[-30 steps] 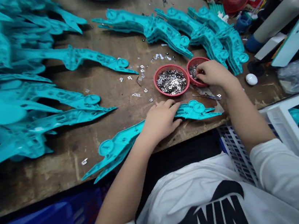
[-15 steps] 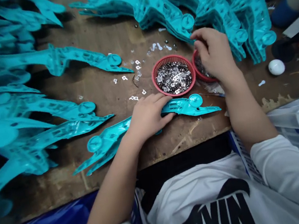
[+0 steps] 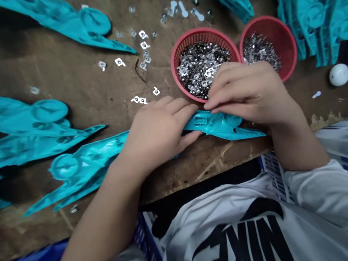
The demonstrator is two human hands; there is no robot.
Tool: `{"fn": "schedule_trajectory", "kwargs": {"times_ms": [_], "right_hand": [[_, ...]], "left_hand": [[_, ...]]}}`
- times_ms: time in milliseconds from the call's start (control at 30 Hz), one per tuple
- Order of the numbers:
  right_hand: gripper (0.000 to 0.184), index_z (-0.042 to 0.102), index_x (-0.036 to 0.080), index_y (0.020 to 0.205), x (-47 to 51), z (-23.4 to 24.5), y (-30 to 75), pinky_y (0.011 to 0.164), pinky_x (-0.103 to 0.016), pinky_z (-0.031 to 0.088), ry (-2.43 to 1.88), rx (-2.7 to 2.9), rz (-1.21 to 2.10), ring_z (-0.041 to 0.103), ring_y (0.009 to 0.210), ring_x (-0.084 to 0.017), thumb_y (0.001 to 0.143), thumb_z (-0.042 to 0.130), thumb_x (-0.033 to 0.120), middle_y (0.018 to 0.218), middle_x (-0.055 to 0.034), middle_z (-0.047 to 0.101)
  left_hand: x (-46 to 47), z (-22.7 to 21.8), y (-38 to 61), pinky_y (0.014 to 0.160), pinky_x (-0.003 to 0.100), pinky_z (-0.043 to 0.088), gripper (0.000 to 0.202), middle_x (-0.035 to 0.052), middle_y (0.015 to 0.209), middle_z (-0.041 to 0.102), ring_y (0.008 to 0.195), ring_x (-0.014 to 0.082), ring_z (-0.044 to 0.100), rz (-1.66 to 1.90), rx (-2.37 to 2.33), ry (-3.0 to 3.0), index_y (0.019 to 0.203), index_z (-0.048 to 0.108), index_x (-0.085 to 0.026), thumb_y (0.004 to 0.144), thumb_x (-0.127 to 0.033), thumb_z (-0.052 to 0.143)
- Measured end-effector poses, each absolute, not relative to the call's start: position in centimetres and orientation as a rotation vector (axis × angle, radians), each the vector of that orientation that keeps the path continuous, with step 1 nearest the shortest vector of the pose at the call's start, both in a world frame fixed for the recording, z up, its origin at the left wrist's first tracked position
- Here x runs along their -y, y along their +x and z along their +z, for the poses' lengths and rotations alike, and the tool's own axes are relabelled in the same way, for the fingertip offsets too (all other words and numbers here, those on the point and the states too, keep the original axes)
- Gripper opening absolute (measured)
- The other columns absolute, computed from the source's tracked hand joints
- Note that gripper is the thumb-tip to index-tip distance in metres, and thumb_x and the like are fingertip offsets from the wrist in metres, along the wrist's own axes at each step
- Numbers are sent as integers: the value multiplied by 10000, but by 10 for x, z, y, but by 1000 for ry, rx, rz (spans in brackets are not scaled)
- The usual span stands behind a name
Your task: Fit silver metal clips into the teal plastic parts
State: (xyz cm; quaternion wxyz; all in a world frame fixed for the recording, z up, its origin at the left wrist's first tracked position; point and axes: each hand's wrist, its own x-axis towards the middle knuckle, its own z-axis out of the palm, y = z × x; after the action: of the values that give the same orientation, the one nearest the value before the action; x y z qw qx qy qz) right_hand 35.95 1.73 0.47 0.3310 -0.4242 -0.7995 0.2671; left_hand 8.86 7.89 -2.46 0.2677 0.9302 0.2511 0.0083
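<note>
Your left hand (image 3: pixel 158 133) lies over a teal moulded plastic part (image 3: pixel 216 125), fingers close together on top and thumb side tucked toward it, so the grip is closed on the part and holds it down near the near edge of the wooden tabletop (image 3: pixel 179 172). Your right hand (image 3: pixel 246 91) sits just above, fingers pressed together, fingertips (image 3: pixel 211 105) at the part's upper edge, right beside the left fingers. Can't tell whether they pinch a small piece; the tips and thumb are hidden from this view. Both hands are at work on that one part, directly in front of you. Just past it are two red mesh baskets: the left basket (image 3: pixel 199 31) heaped with small metal clips (image 3: pixel 199 69), the right basket (image 3: pixel 277 27) holding fewer, and your right hand overlaps both. Loose clips (image 3: pixel 144 45) lie to the left of the baskets. Other teal parts (image 3: pixel 17 112) lie on the left, teal stacks (image 3: pixel 316 15) at upper right.
</note>
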Motion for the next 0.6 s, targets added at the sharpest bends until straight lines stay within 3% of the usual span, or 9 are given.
{"fn": "schedule_trajectory", "kwargs": {"times_ms": [167, 333, 600], "right_hand": [[234, 867, 290, 1154, -19, -7, 355, 1102, -510, 652, -1056, 2323, 681, 761, 1198, -263, 1249, 663, 356, 1114, -17, 857], [262, 891, 300, 1166, -24, -7, 361, 1194, -542, 582, -1061, 2414, 653, 691, 1341, -293, 1246, 652, 372, 1318, -55, 810], [346, 891, 322, 1128, -25, -5, 360, 1228, -579, 565, -1106, 2451, 712, 706, 1347, -308, 1258, 590, 431, 1248, -44, 798]], "left_hand": [[-79, -23, 87, 1127, 571, 681, 334, 110, 1320, 847, 1303, 399, 787, 16, -659, 2503, 1361, 828, -290, 1098, -454, 704], [-79, -27, 87, 1161, 603, 671, 356, 103, 1351, 840, 1349, 417, 770, 59, -659, 2479, 1379, 823, -295, 1072, -444, 719], [-80, -29, 88, 1194, 624, 657, 360, 96, 1333, 845, 1355, 419, 768, 63, -657, 2490, 1382, 822, -294, 1061, -428, 728]]}}
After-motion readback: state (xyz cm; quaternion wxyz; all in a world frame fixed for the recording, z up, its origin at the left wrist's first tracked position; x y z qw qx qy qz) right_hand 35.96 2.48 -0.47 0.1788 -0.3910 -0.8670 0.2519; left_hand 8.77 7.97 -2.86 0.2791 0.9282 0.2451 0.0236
